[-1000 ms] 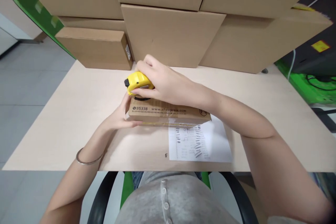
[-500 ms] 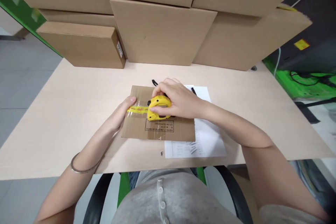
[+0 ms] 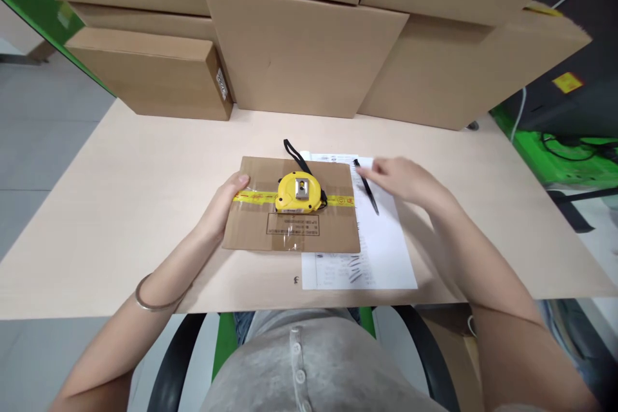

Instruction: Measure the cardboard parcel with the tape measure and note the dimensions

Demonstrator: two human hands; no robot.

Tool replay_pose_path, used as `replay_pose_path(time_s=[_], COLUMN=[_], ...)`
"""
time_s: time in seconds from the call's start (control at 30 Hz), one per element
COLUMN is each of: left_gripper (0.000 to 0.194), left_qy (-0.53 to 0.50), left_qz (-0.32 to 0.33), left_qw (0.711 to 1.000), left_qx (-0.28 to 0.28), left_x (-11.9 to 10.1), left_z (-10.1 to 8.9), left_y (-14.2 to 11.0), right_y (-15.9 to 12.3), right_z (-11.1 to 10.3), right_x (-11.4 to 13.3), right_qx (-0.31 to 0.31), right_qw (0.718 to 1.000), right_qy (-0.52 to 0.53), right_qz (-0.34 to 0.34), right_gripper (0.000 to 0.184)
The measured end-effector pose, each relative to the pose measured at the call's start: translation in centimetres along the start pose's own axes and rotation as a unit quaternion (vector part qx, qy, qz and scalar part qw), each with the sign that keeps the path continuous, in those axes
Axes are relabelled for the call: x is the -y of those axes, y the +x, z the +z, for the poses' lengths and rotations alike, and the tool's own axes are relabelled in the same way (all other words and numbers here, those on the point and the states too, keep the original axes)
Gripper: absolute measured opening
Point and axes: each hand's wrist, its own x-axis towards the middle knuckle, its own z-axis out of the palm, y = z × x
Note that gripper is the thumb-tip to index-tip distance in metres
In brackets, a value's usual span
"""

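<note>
Tape measure [image 3: 299,194] lies on parcel [image 3: 290,232] between both hands.

Yellow tape measure [image 3: 299,193], brown parcel [image 3: 292,215], possibly black pen [image 3: 367,187]

Print on the flat box [image 3: 294,232] and paper sheet [image 3: 381,251] is illegible.

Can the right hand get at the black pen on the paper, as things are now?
Probably yes. The right hand hovers open just beside the black pen, which lies bare on the white paper with nothing over it. The flat box and tape measure lie to the left, out of the way.
</note>
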Motion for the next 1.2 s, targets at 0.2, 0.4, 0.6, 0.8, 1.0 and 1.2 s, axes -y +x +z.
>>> replay_pose_path(time_s=[0.2, 0.4, 0.6, 0.8, 1.0, 1.2], left_gripper=[0.054, 0.050, 0.047, 0.046, 0.044, 0.043], left_qy=[-0.018, -0.021, -0.023, -0.018, -0.013, -0.017], left_qz=[-0.007, -0.016, -0.030, -0.030, -0.028, -0.027], left_qw=[1.000, 0.999, 0.999, 0.999, 0.999, 0.999], left_qx=[-0.019, -0.030, -0.027, -0.020, -0.028, -0.021], left_x=[0.9, 1.4, 1.8, 1.4, 1.2, 1.4], left_z=[-0.3, -0.9, -1.4, -1.1, -0.9, -1.0], left_y=[0.6, 0.8, 1.0, 0.9, 0.8, 0.9], right_y=[-1.2, -0.6, -0.5, -0.8, -0.6, -0.7], right_z=[4.3, 5.9, 7.9, 7.9, 8.0, 7.9], right_x=[-4.5, -6.3, -7.2, -7.2, -7.3, -7.2], right_qx=[0.080, 0.056, 0.015, 0.062, 0.081, 0.081], right_qw=[0.994, 0.964, 0.913, 0.912, 0.910, 0.910], right_qy=[0.063, 0.256, 0.405, 0.404, 0.406, 0.404], right_qz=[0.047, -0.040, -0.050, -0.034, -0.033, -0.037], right_gripper=[0.042, 0.051, 0.041, 0.030, 0.031, 0.029])
